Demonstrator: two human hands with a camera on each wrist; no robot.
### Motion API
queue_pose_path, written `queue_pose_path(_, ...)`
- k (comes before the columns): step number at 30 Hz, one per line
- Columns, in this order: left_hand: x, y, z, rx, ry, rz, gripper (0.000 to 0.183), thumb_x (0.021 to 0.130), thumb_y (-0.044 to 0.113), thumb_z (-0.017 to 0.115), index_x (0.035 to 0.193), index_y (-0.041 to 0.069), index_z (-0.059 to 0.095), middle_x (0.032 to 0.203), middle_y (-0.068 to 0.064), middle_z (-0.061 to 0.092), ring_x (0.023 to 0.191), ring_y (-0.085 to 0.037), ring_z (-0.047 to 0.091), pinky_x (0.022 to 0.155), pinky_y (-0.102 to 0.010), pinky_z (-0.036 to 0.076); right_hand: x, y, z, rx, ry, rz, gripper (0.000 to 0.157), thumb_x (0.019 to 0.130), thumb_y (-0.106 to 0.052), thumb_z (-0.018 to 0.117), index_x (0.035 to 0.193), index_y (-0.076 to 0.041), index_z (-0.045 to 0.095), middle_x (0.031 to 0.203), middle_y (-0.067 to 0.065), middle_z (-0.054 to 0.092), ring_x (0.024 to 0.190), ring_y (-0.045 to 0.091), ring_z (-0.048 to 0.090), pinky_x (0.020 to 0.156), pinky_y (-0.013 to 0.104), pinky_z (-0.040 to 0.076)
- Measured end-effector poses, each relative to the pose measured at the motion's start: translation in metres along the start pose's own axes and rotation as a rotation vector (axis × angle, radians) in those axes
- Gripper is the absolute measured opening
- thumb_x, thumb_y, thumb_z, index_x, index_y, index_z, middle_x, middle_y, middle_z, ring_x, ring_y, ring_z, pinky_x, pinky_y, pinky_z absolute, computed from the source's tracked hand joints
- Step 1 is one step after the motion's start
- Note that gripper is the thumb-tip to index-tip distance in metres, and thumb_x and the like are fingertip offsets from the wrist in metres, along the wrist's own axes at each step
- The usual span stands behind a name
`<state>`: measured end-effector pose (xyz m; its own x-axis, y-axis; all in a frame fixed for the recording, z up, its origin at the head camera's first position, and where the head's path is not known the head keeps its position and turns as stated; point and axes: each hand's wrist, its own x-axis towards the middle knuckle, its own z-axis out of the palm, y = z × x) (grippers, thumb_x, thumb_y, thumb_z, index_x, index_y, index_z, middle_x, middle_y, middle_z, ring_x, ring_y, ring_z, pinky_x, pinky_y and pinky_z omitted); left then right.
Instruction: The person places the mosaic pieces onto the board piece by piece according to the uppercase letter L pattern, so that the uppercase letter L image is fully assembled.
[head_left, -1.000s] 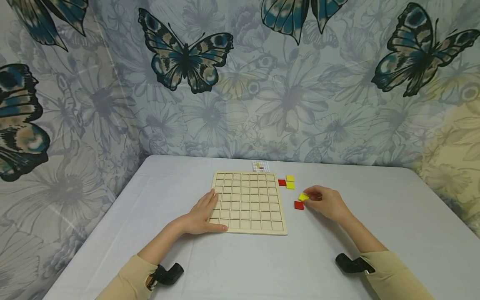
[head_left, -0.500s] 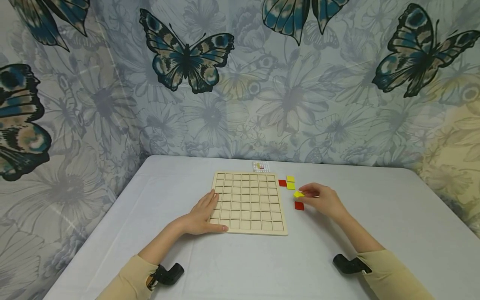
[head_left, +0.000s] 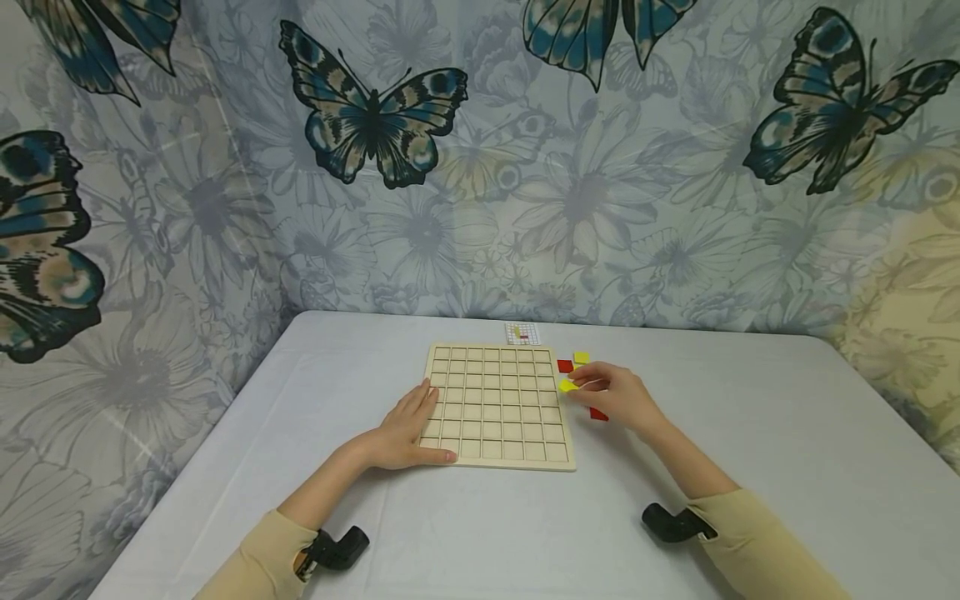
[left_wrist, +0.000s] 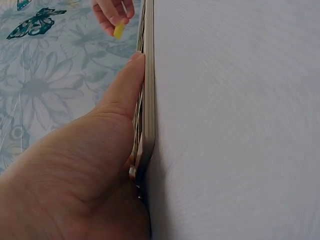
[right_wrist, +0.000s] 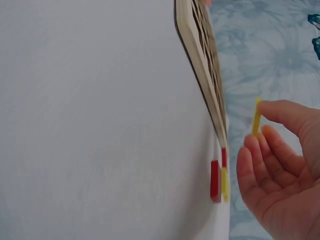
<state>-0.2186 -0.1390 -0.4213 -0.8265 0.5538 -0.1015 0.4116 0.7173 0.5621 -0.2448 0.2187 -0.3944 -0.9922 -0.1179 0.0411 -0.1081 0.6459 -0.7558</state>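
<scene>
A wooden grid board (head_left: 501, 408) lies on the white table, its squares bare. My left hand (head_left: 401, 429) rests on the board's left edge and near corner, fingers straight; in the left wrist view the thumb (left_wrist: 122, 87) lies along the rim. Between thumb and fingertips my right hand (head_left: 618, 400) pinches a yellow square tile (head_left: 567, 386), raised by the board's right edge. The same yellow tile (right_wrist: 257, 117) appears edge-on in the right wrist view. Partly hidden under the right hand is a red tile (head_left: 598, 414) on the table.
Beyond the right hand lie another red tile (head_left: 565, 366) and a yellow tile (head_left: 581, 357), with a further yellow one mostly covered by the fingers. A small printed grid card (head_left: 522, 333) sits behind the board. Patterned cloth walls (head_left: 480, 233) border the table.
My right hand has carried the pinched yellow tile leftward, from above the near red tile to the board's right edge. The left hand stays in place on the board.
</scene>
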Motion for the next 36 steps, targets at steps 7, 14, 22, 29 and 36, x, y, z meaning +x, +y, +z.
queue_pose_path(7, 0.0, 0.0, 0.0, -0.006, -0.005, -0.01, 0.11, 0.086, 0.055, 0.067, 0.153, -0.006, 0.005, 0.16, -0.023, -0.008, 0.147, -0.038, -0.008, 0.115, -0.056, 0.004, 0.004, -0.012, 0.015, 0.082, -0.021, -0.019, 0.034, 0.083, -0.025, 0.079, 0.111, -0.008, 0.07, 0.11, 0.009, 0.068, 0.096, 0.024, 0.064, 0.067, 0.032, 0.051)
queue_pose_path(14, -0.001, 0.001, -0.002, -0.009, -0.014, -0.017, 0.11, 0.087, 0.055, 0.067, 0.153, -0.006, 0.004, 0.16, -0.023, -0.009, 0.147, -0.038, -0.009, 0.115, -0.057, 0.004, 0.013, -0.02, 0.032, 0.143, -0.038, -0.055, 0.032, 0.082, -0.021, 0.079, 0.109, -0.008, 0.07, 0.108, 0.007, 0.068, 0.094, 0.021, 0.065, 0.076, 0.03, 0.052)
queue_pose_path(22, 0.0, 0.002, -0.001, -0.014, -0.015, -0.02, 0.109, 0.087, 0.054, 0.067, 0.153, -0.007, 0.005, 0.16, -0.025, -0.007, 0.147, -0.04, -0.007, 0.114, -0.059, 0.005, 0.022, -0.036, 0.048, 0.164, -0.031, -0.04, 0.031, 0.084, -0.022, 0.078, 0.109, -0.007, 0.071, 0.11, 0.007, 0.069, 0.097, 0.021, 0.064, 0.081, 0.032, 0.052)
queue_pose_path(29, 0.0, 0.0, -0.001, -0.008, -0.008, -0.013, 0.109, 0.087, 0.053, 0.067, 0.153, -0.008, 0.006, 0.16, -0.025, -0.006, 0.147, -0.04, -0.005, 0.113, -0.06, 0.007, 0.033, -0.048, 0.059, 0.197, -0.059, -0.046, 0.029, 0.084, -0.02, 0.077, 0.109, -0.006, 0.071, 0.1, 0.006, 0.068, 0.093, 0.02, 0.063, 0.079, 0.032, 0.051)
queue_pose_path(36, 0.0, 0.001, -0.001, -0.012, -0.01, -0.011, 0.108, 0.087, 0.053, 0.067, 0.153, -0.008, 0.006, 0.16, -0.025, -0.006, 0.147, -0.04, -0.004, 0.113, -0.06, 0.008, 0.048, -0.056, 0.071, 0.203, -0.08, -0.042, 0.028, 0.084, -0.021, 0.078, 0.108, -0.007, 0.071, 0.097, 0.005, 0.068, 0.092, 0.019, 0.062, 0.077, 0.031, 0.051)
